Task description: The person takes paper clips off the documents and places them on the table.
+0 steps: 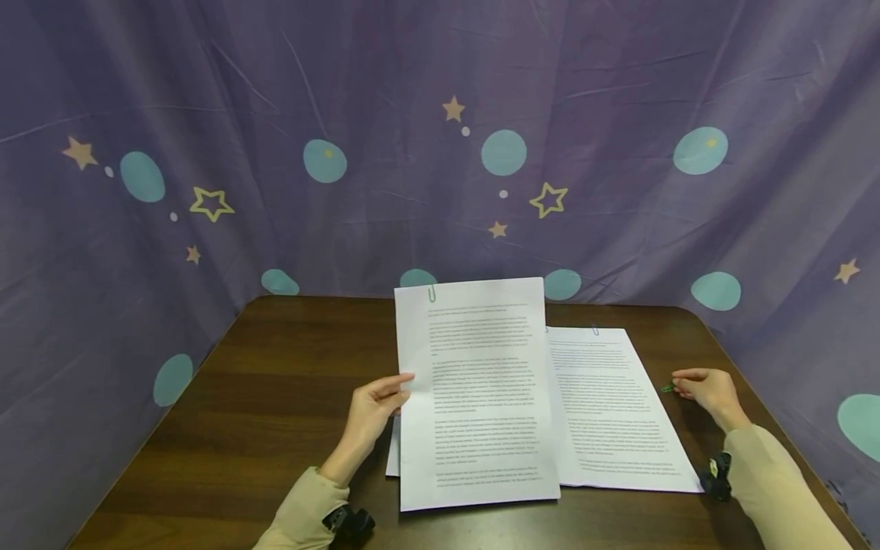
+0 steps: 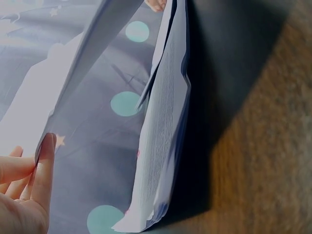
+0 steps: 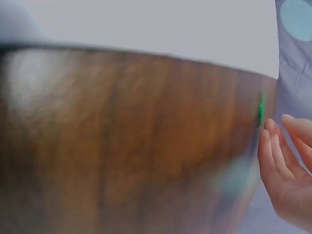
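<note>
My left hand (image 1: 374, 405) pinches a set of printed sheets (image 1: 481, 397) at its left edge, thumb on one face and fingers on the other. The sheets stand raised, and a green paper clip (image 1: 431, 293) sits at their top left. In the left wrist view the fingers (image 2: 45, 165) press against the paper's edge. My right hand (image 1: 708, 391) is low over the table at the right, fingers loosely bent. Its fingertips (image 3: 266, 134) are right by a loose green paper clip (image 3: 261, 111), with thumb and fingers apart.
More printed sheets (image 1: 612, 412) lie on the brown wooden table (image 1: 275, 412), partly behind the raised set. A blue paper clip (image 1: 595, 331) is on their top edge. A purple curtain (image 1: 385, 99) with stars and dots hangs behind the table.
</note>
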`<state>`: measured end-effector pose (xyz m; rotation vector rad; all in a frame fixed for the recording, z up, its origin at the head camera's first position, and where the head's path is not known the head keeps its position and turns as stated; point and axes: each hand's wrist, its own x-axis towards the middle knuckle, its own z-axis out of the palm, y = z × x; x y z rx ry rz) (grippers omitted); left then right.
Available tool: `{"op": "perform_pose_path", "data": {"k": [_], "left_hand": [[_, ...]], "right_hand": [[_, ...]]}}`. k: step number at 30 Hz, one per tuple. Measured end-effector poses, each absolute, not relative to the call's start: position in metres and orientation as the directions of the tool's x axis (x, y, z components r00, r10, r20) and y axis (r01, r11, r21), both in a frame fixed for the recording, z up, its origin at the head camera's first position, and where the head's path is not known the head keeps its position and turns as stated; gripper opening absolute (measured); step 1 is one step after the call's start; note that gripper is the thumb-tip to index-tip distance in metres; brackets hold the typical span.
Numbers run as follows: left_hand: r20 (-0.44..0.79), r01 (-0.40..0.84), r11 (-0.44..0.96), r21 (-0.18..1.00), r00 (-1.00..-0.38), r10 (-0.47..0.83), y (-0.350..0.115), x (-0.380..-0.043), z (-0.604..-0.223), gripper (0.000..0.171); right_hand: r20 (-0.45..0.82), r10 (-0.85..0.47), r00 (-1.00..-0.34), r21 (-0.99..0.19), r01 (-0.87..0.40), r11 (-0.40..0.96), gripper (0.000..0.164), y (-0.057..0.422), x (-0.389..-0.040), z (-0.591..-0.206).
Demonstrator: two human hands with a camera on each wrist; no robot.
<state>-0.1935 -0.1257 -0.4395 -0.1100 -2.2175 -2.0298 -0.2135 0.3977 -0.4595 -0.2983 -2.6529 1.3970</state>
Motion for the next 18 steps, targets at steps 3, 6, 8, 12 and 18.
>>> {"op": "perform_pose_path", "data": {"k": [3,6,8,12,18], "left_hand": [[0.156,0.153,0.09,0.984,-0.987,-0.032,-0.126,-0.194,-0.439,0.023],[0.159,0.156,0.084,0.984,-0.987,-0.028,-0.125,-0.194,-0.439,0.024],[0.169,0.166,0.08,0.983,-0.985,-0.027,-0.125,-0.193,-0.439,0.024],[0.229,0.227,0.087,0.97,-0.973,-0.012,-0.124,-0.194,-0.443,0.023],[0.192,0.19,0.071,0.979,-0.981,-0.011,-0.12,-0.194,-0.44,0.024]], "right_hand": [[0.051,0.215,-0.975,-0.814,0.084,0.575,0.028,0.393,-0.215,-0.454],[0.079,0.182,-0.98,-0.815,0.041,0.577,0.03,0.387,-0.219,-0.448],[0.095,0.166,-0.982,-0.823,0.017,0.568,0.031,0.386,-0.226,-0.452],[0.149,0.141,-0.979,-0.813,-0.04,0.58,0.038,0.396,-0.253,-0.478],[0.248,0.054,-0.967,-0.843,-0.188,0.504,0.028,0.389,-0.278,-0.485]]}}
